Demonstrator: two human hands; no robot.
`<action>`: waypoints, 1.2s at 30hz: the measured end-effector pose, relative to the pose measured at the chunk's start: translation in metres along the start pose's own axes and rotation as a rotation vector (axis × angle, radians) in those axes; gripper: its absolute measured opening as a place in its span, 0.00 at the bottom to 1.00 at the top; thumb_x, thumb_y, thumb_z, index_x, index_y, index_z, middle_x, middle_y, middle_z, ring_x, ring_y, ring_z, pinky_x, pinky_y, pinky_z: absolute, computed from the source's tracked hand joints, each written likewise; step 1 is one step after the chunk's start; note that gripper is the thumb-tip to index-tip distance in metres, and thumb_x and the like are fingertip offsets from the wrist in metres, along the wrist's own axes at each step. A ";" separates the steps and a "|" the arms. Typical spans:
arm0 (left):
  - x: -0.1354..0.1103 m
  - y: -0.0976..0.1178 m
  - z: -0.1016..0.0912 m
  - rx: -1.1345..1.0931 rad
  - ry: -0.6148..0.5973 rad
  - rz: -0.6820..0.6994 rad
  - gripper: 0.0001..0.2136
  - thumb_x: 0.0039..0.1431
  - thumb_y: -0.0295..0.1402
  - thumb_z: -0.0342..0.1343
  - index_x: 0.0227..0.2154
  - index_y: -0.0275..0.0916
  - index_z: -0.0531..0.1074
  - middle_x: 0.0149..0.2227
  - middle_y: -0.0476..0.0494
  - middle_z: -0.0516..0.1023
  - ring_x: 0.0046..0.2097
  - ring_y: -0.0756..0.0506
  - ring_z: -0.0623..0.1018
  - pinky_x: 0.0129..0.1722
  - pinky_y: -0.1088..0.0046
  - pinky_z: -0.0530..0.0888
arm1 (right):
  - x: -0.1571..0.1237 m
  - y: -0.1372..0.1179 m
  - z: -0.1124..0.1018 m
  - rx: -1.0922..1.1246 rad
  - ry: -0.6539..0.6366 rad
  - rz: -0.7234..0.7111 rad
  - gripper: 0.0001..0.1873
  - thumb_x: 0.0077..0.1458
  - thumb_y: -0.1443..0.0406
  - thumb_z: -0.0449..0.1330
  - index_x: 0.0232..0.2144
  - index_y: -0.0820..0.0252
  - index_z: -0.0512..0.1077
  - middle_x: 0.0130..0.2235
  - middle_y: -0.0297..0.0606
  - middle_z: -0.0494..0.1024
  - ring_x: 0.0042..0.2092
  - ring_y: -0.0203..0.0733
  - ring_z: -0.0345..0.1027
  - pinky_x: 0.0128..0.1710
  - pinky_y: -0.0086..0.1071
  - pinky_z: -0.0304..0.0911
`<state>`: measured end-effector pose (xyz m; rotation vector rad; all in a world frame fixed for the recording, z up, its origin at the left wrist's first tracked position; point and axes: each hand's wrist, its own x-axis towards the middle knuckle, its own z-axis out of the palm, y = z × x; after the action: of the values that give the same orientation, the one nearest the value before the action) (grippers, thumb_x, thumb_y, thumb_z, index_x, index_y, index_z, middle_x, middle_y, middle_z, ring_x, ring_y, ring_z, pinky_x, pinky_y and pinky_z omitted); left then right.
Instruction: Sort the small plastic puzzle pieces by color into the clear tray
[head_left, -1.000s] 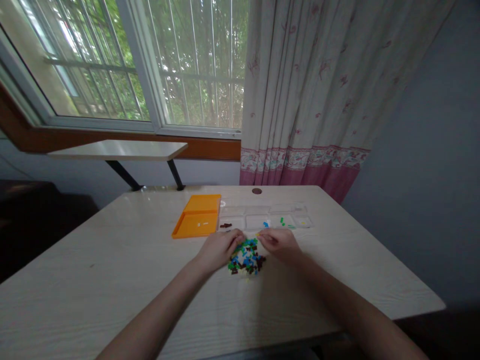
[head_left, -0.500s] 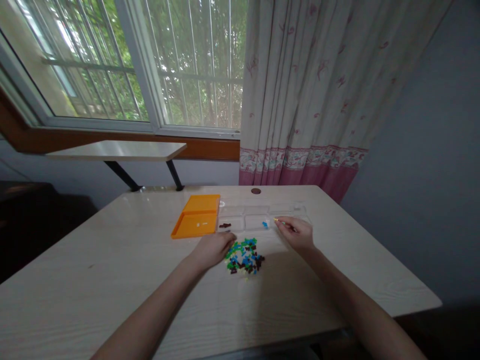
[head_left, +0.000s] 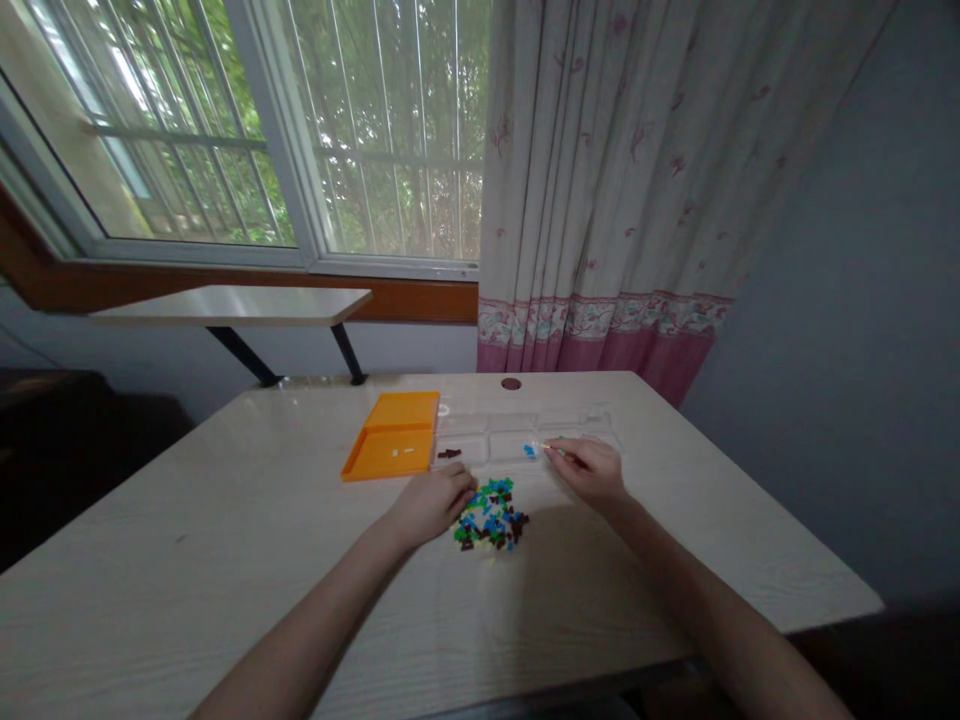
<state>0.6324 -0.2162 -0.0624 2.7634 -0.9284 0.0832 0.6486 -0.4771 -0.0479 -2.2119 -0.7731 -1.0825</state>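
Head view, A: the pile of tiny coloured pieces (head_left: 491, 515) sits mid-width on the desk (head_left: 225, 540), closer to the far edge than the near one. The person's left hand (head_left: 431, 500) is loosely curled with its fingertips on the pile's left side. Can't tell if it's got hold of anything.

B: and the right hand (head_left: 592, 470)?

A: over the clear tray (head_left: 577, 415) just behind the pile. Its fingertips are pinched on what looks like a yellowish piece (head_left: 547, 447), right by the blue pieces (head_left: 529, 451).

B: not much in there imo. Just those and a few brown pieces (head_left: 449, 453) are in compartments, and the bulk is loose and mixed in the pile.

A: yep. The orange lid (head_left: 394, 440) lies just beside the tray's left end.
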 end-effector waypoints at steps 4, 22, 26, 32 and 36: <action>0.000 0.000 0.000 0.007 -0.005 -0.002 0.14 0.60 0.36 0.38 0.37 0.41 0.68 0.35 0.44 0.68 0.37 0.47 0.71 0.35 0.74 0.67 | 0.009 0.028 -0.022 -0.120 -0.058 0.079 0.14 0.53 0.59 0.52 0.30 0.60 0.75 0.19 0.34 0.71 0.21 0.32 0.62 0.28 0.26 0.57; 0.001 0.004 -0.001 -0.042 -0.020 -0.067 0.09 0.60 0.34 0.39 0.36 0.40 0.63 0.38 0.43 0.66 0.37 0.48 0.71 0.34 0.74 0.67 | -0.001 0.112 -0.042 -0.408 -0.598 0.609 0.15 0.51 0.60 0.51 0.33 0.59 0.75 0.26 0.40 0.75 0.26 0.37 0.65 0.23 0.26 0.50; 0.003 0.007 -0.001 -0.088 0.021 -0.096 0.09 0.60 0.33 0.38 0.36 0.39 0.62 0.39 0.43 0.65 0.37 0.48 0.70 0.34 0.74 0.67 | 0.006 0.090 -0.033 -0.307 -0.552 0.532 0.15 0.52 0.60 0.50 0.33 0.59 0.73 0.24 0.37 0.74 0.24 0.35 0.64 0.23 0.25 0.49; 0.004 0.010 0.000 -0.173 0.075 -0.126 0.10 0.61 0.33 0.37 0.37 0.39 0.63 0.39 0.44 0.64 0.39 0.48 0.69 0.37 0.73 0.67 | -0.001 0.021 0.007 -0.125 -0.508 0.393 0.14 0.54 0.59 0.49 0.32 0.56 0.73 0.22 0.32 0.73 0.23 0.34 0.63 0.22 0.24 0.49; 0.006 0.016 0.002 -0.321 0.171 -0.083 0.12 0.61 0.34 0.37 0.34 0.38 0.65 0.36 0.44 0.65 0.38 0.48 0.68 0.39 0.73 0.66 | -0.012 -0.020 0.028 0.001 -0.558 0.307 0.11 0.51 0.61 0.53 0.35 0.54 0.73 0.22 0.31 0.73 0.23 0.32 0.63 0.24 0.24 0.53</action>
<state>0.6277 -0.2325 -0.0608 2.4508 -0.7129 0.1406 0.6426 -0.4470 -0.0675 -2.5550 -0.6142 -0.3136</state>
